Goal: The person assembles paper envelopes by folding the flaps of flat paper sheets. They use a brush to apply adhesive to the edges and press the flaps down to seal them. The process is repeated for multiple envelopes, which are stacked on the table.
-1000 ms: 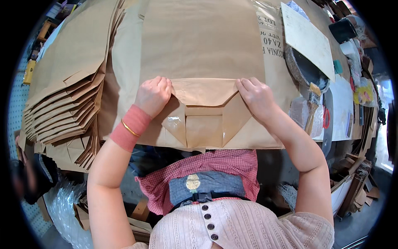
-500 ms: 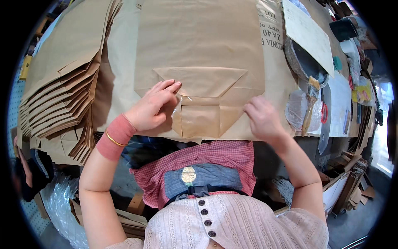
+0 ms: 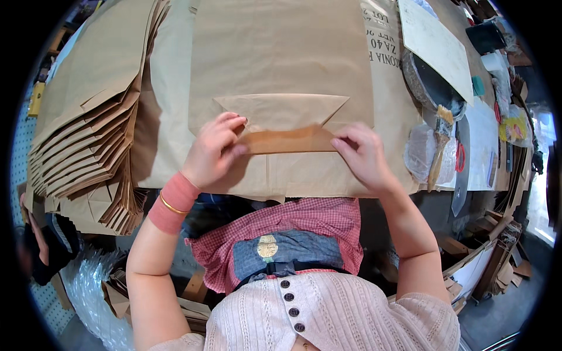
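Note:
A brown paper bag (image 3: 281, 70) lies flat on the table in front of me, its bottom end toward me. A lower flap (image 3: 288, 140) of the bag's bottom is folded up against the upper triangular flap (image 3: 281, 108). My left hand (image 3: 213, 153) pinches the left end of that flap, thumb and fingers on it. My right hand (image 3: 363, 157) presses and grips its right end. A pink wristband and a thin gold bangle (image 3: 171, 206) sit on my left wrist.
A fanned stack of finished brown paper bags (image 3: 88, 140) lies at the left. At the right stand a round dark bowl (image 3: 430, 88), a paste brush (image 3: 440, 146), a white board (image 3: 436, 44) and red scissors (image 3: 459, 158). Cardboard scraps lie on the floor below.
Both hands have moved inward and taken hold of the lower flap, folding it upward over the bag's bottom. A second ago they pressed the two sides of the open bottom fold.

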The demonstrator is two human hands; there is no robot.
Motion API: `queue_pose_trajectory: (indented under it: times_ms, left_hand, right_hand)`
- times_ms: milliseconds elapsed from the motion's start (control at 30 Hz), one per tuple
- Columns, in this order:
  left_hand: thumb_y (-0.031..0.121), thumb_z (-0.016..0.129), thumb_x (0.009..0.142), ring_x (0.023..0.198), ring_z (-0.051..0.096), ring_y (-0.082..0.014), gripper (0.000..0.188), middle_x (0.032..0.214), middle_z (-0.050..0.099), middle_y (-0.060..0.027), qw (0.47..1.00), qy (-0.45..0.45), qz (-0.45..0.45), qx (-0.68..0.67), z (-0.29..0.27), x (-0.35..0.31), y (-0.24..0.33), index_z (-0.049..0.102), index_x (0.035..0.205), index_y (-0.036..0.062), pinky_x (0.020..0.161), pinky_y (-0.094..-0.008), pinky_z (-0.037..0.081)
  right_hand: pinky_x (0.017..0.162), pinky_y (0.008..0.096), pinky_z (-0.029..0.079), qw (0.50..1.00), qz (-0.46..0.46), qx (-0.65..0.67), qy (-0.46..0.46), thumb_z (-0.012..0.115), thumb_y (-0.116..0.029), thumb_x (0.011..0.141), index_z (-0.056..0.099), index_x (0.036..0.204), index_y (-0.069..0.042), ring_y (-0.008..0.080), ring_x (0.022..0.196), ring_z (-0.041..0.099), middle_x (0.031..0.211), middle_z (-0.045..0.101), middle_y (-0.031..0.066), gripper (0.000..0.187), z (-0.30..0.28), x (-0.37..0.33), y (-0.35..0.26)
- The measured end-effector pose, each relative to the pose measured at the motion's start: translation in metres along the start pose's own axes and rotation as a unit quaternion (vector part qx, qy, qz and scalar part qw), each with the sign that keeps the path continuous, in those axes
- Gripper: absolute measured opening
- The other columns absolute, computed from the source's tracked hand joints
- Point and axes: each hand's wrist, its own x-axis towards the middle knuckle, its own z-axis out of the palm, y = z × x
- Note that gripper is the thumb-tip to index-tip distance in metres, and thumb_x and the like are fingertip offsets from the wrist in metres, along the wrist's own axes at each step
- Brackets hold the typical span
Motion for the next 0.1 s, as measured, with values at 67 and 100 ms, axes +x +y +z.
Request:
queue_pose_trajectory:
  times_ms: [67, 100]
  left_hand:
    - [0.011, 0.07, 0.083, 0.126, 0.051, -0.0343, 0.019, 0.125, 0.061, -0.0176, 0.985, 0.003, -0.155, -0.068, 0.001, 0.012, 0.002, 0.054, 0.079, 0.0012, 0.1, -0.0394, 0.043]
    - [0.016, 0.072, 0.083, 0.125, 0.051, -0.0346, 0.021, 0.121, 0.062, -0.0188, 0.974, 0.007, -0.214, -0.071, 0.001, 0.02, -0.004, 0.056, 0.079, 0.0022, 0.099, -0.0408, 0.043]
  right_hand:
    - [0.071, 0.0338, 0.047, 0.998, -0.049, -0.04, 0.022, 0.073, -0.009, 0.079, 0.069, 0.081, -0.003, 0.0266, 0.091, 0.06, 0.086, 0.065, 0.0094, 0.008, 0.001, 0.017, 0.004]
    - [0.079, 0.0341, 0.047, 0.998, -0.032, 0.03, 0.036, 0.073, -0.01, 0.08, 0.07, 0.083, -0.002, 0.0248, 0.1, 0.057, 0.089, 0.066, 0.0081, 0.009, 0.005, 0.026, 0.002]
